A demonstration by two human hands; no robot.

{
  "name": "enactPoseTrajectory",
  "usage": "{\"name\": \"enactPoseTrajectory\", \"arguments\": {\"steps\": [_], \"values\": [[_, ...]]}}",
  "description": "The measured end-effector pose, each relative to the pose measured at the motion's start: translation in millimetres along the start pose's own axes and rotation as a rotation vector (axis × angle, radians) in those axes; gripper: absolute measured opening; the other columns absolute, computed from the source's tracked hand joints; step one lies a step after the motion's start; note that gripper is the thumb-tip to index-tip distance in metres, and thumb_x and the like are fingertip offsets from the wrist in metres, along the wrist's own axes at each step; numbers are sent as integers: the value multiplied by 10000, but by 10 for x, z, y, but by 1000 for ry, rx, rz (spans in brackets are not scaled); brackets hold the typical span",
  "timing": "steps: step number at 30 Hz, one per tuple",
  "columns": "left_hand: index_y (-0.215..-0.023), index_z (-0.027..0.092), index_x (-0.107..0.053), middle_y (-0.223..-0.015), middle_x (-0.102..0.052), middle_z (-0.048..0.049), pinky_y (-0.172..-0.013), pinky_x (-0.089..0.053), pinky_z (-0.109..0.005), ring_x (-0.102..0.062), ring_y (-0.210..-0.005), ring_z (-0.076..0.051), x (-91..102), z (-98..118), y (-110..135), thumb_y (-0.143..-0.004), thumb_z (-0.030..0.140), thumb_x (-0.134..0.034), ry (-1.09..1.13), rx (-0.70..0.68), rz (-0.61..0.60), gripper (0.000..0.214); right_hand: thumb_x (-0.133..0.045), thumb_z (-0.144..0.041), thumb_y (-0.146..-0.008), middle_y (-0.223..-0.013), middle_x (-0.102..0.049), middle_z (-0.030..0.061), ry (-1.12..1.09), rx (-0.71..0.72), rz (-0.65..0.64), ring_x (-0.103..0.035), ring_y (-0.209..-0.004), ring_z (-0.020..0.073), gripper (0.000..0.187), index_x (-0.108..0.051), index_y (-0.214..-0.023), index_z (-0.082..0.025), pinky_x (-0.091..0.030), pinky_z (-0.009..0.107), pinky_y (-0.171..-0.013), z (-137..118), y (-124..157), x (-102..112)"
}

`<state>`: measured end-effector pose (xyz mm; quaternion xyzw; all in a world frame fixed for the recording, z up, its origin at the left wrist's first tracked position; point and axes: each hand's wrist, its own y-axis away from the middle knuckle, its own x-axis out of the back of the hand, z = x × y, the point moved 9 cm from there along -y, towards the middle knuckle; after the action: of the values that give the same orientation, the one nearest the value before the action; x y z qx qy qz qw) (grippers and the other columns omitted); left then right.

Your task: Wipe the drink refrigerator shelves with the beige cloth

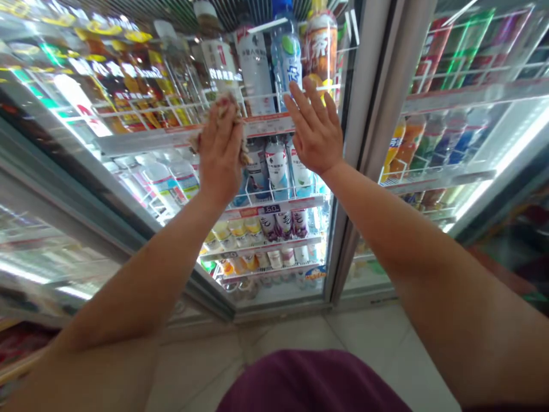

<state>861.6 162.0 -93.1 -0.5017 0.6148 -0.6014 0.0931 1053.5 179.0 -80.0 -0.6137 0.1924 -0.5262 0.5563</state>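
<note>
My left hand (221,154) presses a crumpled, light-coloured cloth (244,150) against the glass of a drinks fridge door. Parts of the cloth stick out around the fingers; the rest is hidden under the palm. To its right, my right hand (317,131) lies on the same glass with its fingers spread, holding nothing. Behind the glass, near the right fingertips, stand a blue-capped bottle (286,51) and a tea bottle (321,43). Both arms reach forward from the bottom corners.
Shelves of bottles fill the fridge, with a price strip (270,209) on one shelf edge. A metal door frame (364,126) separates this door from another lit fridge section on the right. Pale floor tiles (201,366) lie below, and purple clothing (313,383) shows at the bottom.
</note>
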Motion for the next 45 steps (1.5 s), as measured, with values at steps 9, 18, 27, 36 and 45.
{"name": "enactPoseTrajectory", "arguments": {"steps": [9, 18, 27, 36, 45], "values": [[-1583, 247, -276, -1711, -113, 83, -1333, -39, -494, -36, -1583, -160, 342, -334, -4, -1130, 354, -187, -265, 46, 134, 474, -257, -242, -998, -1678, -234, -37, -49, -6, -34, -47, -1594, 211, 638, -268, -1636, -257, -82, 563, -1328, 6, 3, -22], [-1515, 308, -451, -1601, -426, 1, -1303, -211, -528, -196, -1565, -209, -149, 152, 331, -1126, 388, -212, -112, -51, -116, 464, -240, -255, -999, -1689, -213, -32, -92, 0, -26, -50, -1598, 217, 633, -284, -1630, -240, -72, 558, -1332, -7, 8, -7], [-1595, 294, -293, -1692, -225, 27, -1325, -110, -539, -31, -1587, -183, 123, -24, 169, -1130, 339, -251, -180, 15, 127, 469, -258, -257, -989, -1684, -217, -41, -89, -9, -22, -45, -1594, 216, 643, -281, -1632, -253, -73, 559, -1330, 17, -1, -30], [-1503, 300, -448, -1641, -348, 46, -1305, -188, -536, -169, -1572, -185, 174, -134, 199, -1121, 400, -285, -177, 21, -13, 427, -274, -245, -989, -1682, -215, -30, -76, -6, -23, -42, -1591, 218, 641, -286, -1630, -250, -88, 564, -1330, 15, 5, -34], [-1473, 301, -494, -1566, -477, -3, -1303, -208, -522, -189, -1561, -186, -192, 193, 404, -1119, 418, -181, -75, -37, -219, 487, -269, -253, -993, -1678, -218, -39, -68, -15, -18, -63, -1594, 219, 634, -298, -1626, -242, -86, 568, -1328, 10, 11, -19]]}}
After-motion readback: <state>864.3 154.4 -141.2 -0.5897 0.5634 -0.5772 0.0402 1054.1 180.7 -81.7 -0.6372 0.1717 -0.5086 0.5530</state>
